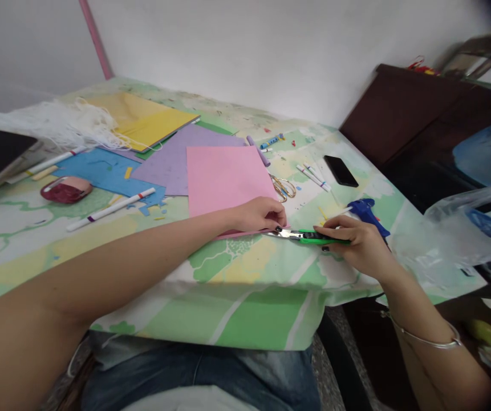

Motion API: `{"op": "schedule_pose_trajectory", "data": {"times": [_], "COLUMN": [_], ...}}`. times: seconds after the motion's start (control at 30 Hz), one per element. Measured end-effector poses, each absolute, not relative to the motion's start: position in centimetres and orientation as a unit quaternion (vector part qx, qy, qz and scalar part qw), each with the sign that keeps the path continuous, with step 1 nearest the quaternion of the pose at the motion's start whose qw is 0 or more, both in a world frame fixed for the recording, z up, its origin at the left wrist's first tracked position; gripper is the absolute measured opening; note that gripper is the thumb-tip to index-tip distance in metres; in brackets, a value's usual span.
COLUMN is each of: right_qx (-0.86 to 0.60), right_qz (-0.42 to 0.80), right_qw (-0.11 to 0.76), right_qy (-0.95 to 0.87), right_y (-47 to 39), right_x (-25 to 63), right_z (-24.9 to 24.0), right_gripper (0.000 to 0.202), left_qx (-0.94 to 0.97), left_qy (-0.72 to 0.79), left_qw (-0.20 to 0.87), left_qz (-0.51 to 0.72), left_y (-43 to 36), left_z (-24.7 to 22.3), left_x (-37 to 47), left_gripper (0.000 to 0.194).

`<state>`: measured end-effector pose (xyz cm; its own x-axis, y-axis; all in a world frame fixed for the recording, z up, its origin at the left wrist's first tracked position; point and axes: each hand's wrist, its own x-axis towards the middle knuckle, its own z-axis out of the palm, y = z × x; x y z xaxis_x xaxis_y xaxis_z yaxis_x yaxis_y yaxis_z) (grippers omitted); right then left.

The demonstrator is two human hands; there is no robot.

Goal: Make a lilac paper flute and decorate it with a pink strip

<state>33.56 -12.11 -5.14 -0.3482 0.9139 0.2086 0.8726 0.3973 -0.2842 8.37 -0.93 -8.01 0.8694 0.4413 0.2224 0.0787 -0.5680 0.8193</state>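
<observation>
A pink craft sheet (228,177) lies flat near the front edge of the table. My left hand (266,214) rests at its near right corner, fingers curled and pinching the edge. In my right hand (358,240) is a green utility knife (305,236), gripped by its handle. Its metal blade end points left and meets the sheet's near edge, close to my left fingertips. Gold-handled scissors (285,188) lie just beyond my left hand, partly under the pink sheet. A blue glue gun (367,216) sits right behind my right hand.
Purple (172,162), blue (108,174) and yellow (155,123) sheets overlap at left, beside tangled white cord (52,125). Several markers (313,177) and a phone (341,171) lie at right. A plastic bag (450,234) hangs over the right side. A wall stands behind the table.
</observation>
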Motion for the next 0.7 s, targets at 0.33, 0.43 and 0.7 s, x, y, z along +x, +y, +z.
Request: {"op": "schedule_pose_trajectory", "data": {"times": [0.33,0.43,0.7], "right_qx": [-0.528,-0.528,-0.529], "right_qz": [0.039,0.041,0.038], "right_qw": [0.172,0.165,0.153], "right_qy": [-0.831,-0.832,-0.834], "right_y": [-12.1,-12.2,-12.3], "right_x": [32.4,32.1,31.8], "right_z": [-4.9,-4.8,-4.6], "right_gripper": [0.032,0.032,0.031], "left_qx": [0.857,0.857,0.854], "left_qy": [0.151,0.151,0.154], "left_qw": [0.448,0.448,0.456], "left_qz": [0.206,0.205,0.200], "left_y": [-1.0,-1.0,-1.0], "left_z": [-7.8,-7.8,-7.7], "left_x": [8.4,8.4,8.4], "left_gripper": [0.014,0.013,0.011]}}
